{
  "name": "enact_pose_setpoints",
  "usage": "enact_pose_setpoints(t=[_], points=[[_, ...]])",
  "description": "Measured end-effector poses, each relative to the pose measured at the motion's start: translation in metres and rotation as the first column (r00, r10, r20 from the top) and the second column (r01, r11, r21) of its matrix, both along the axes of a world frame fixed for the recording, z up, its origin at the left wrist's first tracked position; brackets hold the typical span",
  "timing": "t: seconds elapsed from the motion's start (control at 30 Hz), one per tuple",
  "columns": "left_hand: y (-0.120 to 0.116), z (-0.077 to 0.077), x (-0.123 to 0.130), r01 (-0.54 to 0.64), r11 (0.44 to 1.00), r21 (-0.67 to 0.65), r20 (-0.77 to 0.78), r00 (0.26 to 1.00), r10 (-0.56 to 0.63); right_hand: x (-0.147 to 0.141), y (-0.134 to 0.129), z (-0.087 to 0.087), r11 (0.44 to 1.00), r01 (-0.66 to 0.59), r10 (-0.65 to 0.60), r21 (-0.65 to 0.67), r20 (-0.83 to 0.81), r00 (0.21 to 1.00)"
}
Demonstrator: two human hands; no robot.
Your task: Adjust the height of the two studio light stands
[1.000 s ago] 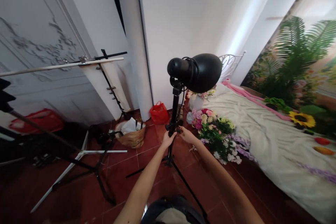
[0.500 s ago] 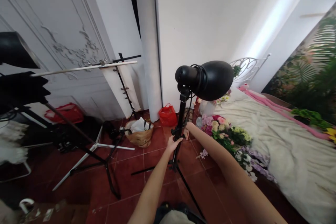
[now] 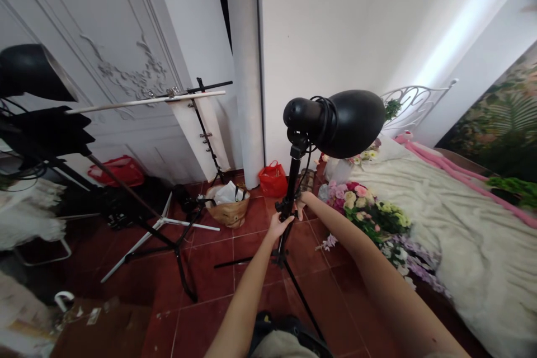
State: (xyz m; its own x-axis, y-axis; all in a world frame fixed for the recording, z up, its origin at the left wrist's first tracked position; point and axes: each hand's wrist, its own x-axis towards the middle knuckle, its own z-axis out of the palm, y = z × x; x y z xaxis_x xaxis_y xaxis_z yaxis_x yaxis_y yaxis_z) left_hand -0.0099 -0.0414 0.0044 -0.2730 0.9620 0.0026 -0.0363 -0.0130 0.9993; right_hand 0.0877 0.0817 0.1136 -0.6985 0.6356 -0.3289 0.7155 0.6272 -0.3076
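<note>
Left hand: grip closed round the upright black metal column at its dark collar, thumb across the near side. Right hand: at the right side of the same collar, fingers bent and partly behind it. Can't tell if that grip is clamped or just touching.

Black studio lamp with rounded dome reflector: on top of the column, above both hands, dome pointing right towards the bed side. Black cable looped round the lamp neck, part of it hanging beside the column. Column stands on thin black tripod legs, spread on the dark red tile floor.

Right of stand: bunches of pink, cream, yellow and lilac flowers along the edge of a bed with a rumpled cream cover. Long pink plush toy lies across the cover, white scrolled metal headboard at the far end.

Beyond stand, to the left: red plastic bag on the floor, tan basket near it with white stuff inside. Far left: second black dome lamp, plus a white-legged stand on the floor.
</note>
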Motion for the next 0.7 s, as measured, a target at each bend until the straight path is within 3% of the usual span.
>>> enact_pose_setpoints(t=[0.1, 0.17, 0.33, 0.47, 0.57, 0.7], points=[[-0.001, 0.003, 0.001, -0.002, 1.0, 0.002, 0.014, 1.0, 0.002, 0.006, -0.002, -0.005, 0.991, -0.12, 0.128, -0.055, 0.174, 0.976], [-0.002, 0.005, 0.002, 0.001, 1.0, 0.01, 0.032, 0.999, -0.002, 0.014, -0.006, -0.011, 0.991, -0.129, 0.131, -0.024, 0.18, 0.975], [-0.002, 0.005, 0.003, -0.011, 1.0, 0.011, 0.03, 1.0, 0.01, 0.039, -0.037, -0.032, 0.964, -0.009, 0.019, 0.265, -0.035, 0.999], [-0.001, 0.005, 0.003, 0.0, 1.0, 0.025, 0.032, 1.0, -0.001, 0.05, -0.069, -0.055, 0.911, 0.115, -0.061, 0.397, -0.146, 0.987], [0.0, 0.004, 0.003, -0.002, 0.999, 0.032, 0.017, 1.0, 0.001, 0.048, -0.079, -0.067, 0.885, 0.174, -0.098, 0.431, -0.191, 0.977], [0.001, 0.002, 0.002, -0.005, 1.0, 0.016, 0.006, 1.0, 0.005, 0.033, -0.07, -0.066, 0.895, 0.209, -0.156, 0.393, -0.162, 0.974]])
